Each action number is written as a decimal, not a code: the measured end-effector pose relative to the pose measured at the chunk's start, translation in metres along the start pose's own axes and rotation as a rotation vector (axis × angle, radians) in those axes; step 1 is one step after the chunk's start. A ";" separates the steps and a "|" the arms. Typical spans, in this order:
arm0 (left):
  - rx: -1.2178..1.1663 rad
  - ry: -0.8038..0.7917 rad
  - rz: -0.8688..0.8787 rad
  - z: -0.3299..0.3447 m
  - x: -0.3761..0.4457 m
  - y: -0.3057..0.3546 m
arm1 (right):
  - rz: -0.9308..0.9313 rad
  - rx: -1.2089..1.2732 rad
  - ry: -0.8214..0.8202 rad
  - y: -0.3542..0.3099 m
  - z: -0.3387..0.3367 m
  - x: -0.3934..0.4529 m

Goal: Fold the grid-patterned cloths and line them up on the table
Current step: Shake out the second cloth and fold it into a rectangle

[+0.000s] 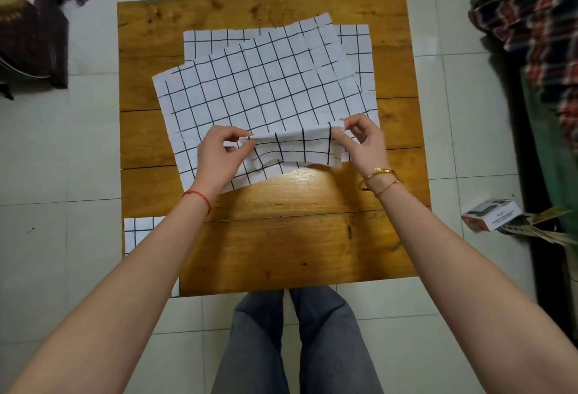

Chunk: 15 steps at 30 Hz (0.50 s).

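A white cloth with a black grid [262,87] lies spread and slightly askew on the wooden table [281,243]. Its near edge is lifted and turned over into a short flap. My left hand [219,156] pinches the left end of that flap, and my right hand [362,140] pinches the right end. Under it lies a second grid cloth [356,46], showing at the back and right. A third grid cloth [140,234] sits at the table's near left corner, partly hidden by my left forearm.
The table stands on a pale tiled floor [62,143]. A small box [491,213] and papers lie on the floor to the right. Plaid fabric [531,9] hangs at the right edge, dark furniture [34,40] sits at the left. My legs [297,340] are below the table's near edge.
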<state>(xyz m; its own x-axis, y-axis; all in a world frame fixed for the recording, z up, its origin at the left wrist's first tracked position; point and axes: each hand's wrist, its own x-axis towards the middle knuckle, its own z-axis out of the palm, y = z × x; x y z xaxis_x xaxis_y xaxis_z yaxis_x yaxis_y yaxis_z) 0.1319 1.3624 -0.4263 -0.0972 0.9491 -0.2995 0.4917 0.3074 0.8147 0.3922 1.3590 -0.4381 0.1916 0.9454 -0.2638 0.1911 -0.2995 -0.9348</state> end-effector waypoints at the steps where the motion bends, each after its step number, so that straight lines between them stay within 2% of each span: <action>1: -0.033 -0.009 -0.021 -0.001 0.000 0.000 | 0.013 -0.001 0.011 0.000 0.001 0.000; 8: -0.209 -0.094 -0.190 0.006 0.002 -0.013 | 0.176 0.002 0.110 0.016 0.011 -0.003; 12: -0.162 -0.066 -0.248 0.022 -0.001 -0.024 | 0.271 -0.138 0.169 0.039 0.018 -0.003; 15: -0.095 -0.102 -0.191 0.035 -0.005 -0.036 | 0.322 -0.279 0.146 0.051 0.022 -0.006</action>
<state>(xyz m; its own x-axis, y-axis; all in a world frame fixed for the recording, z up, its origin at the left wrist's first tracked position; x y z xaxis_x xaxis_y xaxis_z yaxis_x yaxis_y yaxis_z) 0.1447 1.3448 -0.4712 -0.0900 0.8627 -0.4977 0.3885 0.4905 0.7800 0.3793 1.3407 -0.4899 0.4142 0.7762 -0.4754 0.3481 -0.6177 -0.7052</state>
